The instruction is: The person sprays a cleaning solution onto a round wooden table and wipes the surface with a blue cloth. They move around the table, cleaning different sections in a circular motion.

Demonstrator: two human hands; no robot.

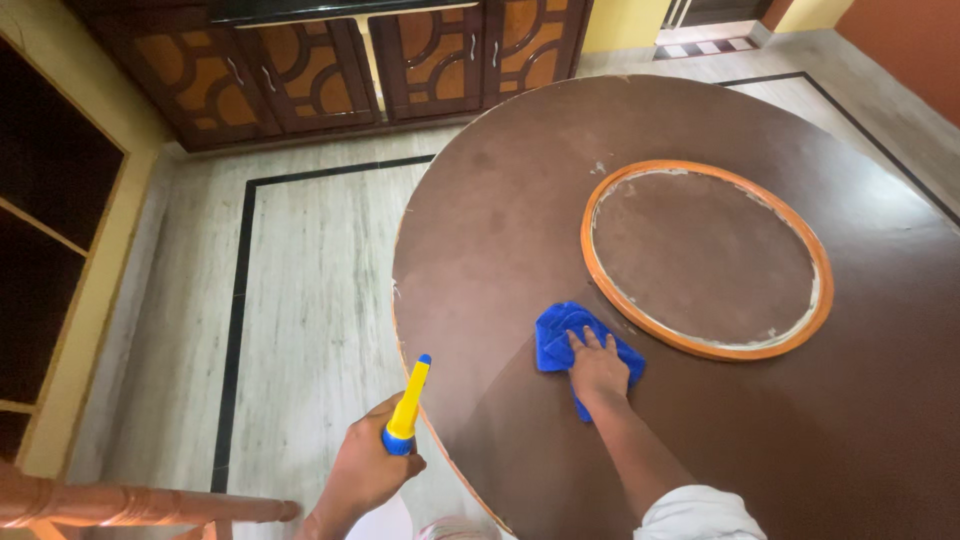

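Right hand lies palm down, fingers spread flat, pressed on a blue cloth just below centre of the frame. It is not gripping; the open hand pins the cloth to the tabletop. The cloth is bunched, mostly sticking out to the upper left of the hand, with a bit showing on its right side and underneath. The forearm runs down to the lower right, and a white sleeve shows at the bottom edge.

The cloth sits on a round brown table that fills the right half of the frame. It lies just outside the lower-left arc of an orange ring set into the tabletop, near it, possibly touching; hard to tell.

Left hand is at bottom centre-left, off the table edge and over the floor, fingers closed around a spray bottle: yellow nozzle pointing up, blue collar at the hand. The bottle body is hidden by the hand. This hand is well apart from the cloth, to its lower left.

Pale tiled floor with a dark inlay line at left. Dark wooden cabinet doors with orange curved panels run across the top. A wooden rail crosses the lower left corner.
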